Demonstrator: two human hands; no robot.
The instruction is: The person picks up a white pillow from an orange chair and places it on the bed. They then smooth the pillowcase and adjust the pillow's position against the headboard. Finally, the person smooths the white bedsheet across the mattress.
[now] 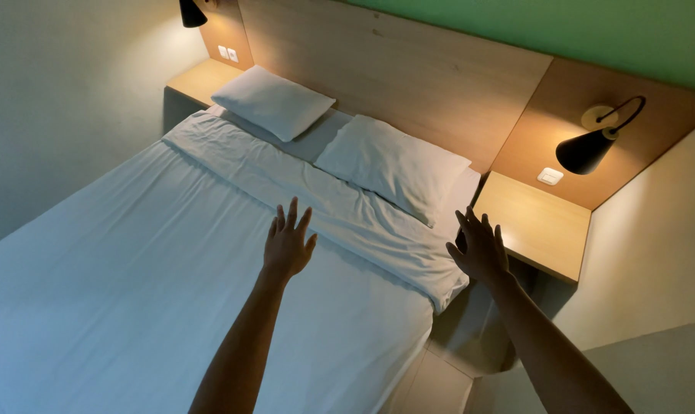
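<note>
Fingers spread wide and empty on both hands; left hand (288, 247) hovers over the folded sheet (340, 211); right hand (479, 249) hangs beyond the bed (133, 276) edge, beside the nightstand (527, 222).

There is just one camera, and it sits on the person's head. It looks down and forward from beside the bed (133, 291), toward the top end where the two pillows (390, 165) lie against the wooden headboard (409, 73). The picture is tilted, so the bed runs at a slant. Both arms reach out from the bottom edge, with the left hand (288, 244) and the right hand (479, 249) close to the camera. The small bedside shelf (531, 222) and a wall lamp (593, 146) sit on the right.
</note>
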